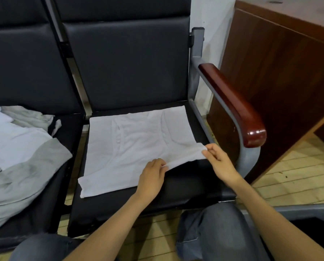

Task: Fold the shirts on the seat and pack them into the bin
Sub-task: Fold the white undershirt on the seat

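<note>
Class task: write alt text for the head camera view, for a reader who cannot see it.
A person's left hand and right hand pinch the near edge of a flat white cloth shirt on a black padded seat. A heap of white and grey shirts lies on the next seat to the left; a glossy red-brown wooden armrest is on the right.

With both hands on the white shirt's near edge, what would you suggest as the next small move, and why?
Probably lift that edge and fold it over across the shirt: the left hand and right hand both pinch it, and the white shirt lies spread flat on the seat.
</note>
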`<state>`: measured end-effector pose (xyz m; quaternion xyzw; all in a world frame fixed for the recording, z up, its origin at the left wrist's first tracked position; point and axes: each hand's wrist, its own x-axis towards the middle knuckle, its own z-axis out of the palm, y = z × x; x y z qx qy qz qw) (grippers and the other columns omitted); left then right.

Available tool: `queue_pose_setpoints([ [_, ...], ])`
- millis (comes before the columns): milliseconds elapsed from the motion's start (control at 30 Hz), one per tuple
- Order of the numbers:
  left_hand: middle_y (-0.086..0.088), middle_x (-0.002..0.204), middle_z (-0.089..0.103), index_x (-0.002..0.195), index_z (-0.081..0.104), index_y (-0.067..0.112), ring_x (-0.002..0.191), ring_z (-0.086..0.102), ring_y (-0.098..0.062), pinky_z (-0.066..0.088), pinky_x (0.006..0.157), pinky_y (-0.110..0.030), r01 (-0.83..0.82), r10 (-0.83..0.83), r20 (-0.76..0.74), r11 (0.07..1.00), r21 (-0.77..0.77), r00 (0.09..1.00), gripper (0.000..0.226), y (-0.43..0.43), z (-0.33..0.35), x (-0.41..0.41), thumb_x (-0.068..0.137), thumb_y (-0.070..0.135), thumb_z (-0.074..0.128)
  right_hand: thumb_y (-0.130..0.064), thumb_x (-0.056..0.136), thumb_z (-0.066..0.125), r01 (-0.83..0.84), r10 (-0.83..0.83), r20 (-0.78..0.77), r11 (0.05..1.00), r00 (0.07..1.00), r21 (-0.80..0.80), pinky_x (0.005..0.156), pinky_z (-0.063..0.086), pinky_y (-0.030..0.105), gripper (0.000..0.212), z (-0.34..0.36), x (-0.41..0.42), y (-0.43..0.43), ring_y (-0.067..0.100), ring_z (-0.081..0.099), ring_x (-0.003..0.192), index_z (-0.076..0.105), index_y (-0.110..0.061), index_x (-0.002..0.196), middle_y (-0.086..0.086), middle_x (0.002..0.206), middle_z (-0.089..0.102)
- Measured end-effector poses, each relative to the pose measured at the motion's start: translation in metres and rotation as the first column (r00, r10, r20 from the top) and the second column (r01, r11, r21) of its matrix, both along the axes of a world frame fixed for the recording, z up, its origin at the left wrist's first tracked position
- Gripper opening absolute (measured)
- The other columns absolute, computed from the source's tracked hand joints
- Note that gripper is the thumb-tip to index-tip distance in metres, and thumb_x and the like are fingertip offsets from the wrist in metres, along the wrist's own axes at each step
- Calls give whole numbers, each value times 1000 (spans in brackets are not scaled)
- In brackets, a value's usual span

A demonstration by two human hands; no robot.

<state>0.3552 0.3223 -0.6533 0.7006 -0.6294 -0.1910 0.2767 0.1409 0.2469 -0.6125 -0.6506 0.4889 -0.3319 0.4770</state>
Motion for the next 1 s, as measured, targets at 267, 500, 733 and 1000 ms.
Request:
queue_pose_setpoints([
  [267,3,106,60,101,63,14,100,51,-14,38,86,-21,254,-256,190,967,36,948,28,14,-3,15,97,38,49,-19,89,65,-225,275,-615,961,739,159,72,44,23,19,-8,-39,-24,15,60,81,49,-25,97,0,80,63],
  [500,-11,129,58,118,64,10,119,55,-30,34,102,-33,96,-70,296,993,-75,953,57,25,-5,45,95,44,25,-18,98,46,-245,75,-685,957,725,-154,95,43,35,22,5,12,-5,26,52,115,57,-10,115,6,115,56],
  [733,9,155,-25,148,-14,35,141,-26,-13,-16,114,-43,-49,-114,394,924,380,912,88,42,-11,109,71,77,-21,-57,97,12,-562,437,-839,802,323,201,113,-20,42,54,-28,37,0,9,-29,141,-20,-48,140,-19,150,-31],
  [1000,0,149,32,141,42,17,141,23,-22,11,111,-19,-203,205,-49,978,42,977,47,55,3,148,98,36,45,-40,101,36,-448,182,-756,880,629,-161,116,10,30,49,-11,110,-9,20,21,141,33,-19,145,-2,151,31],
])
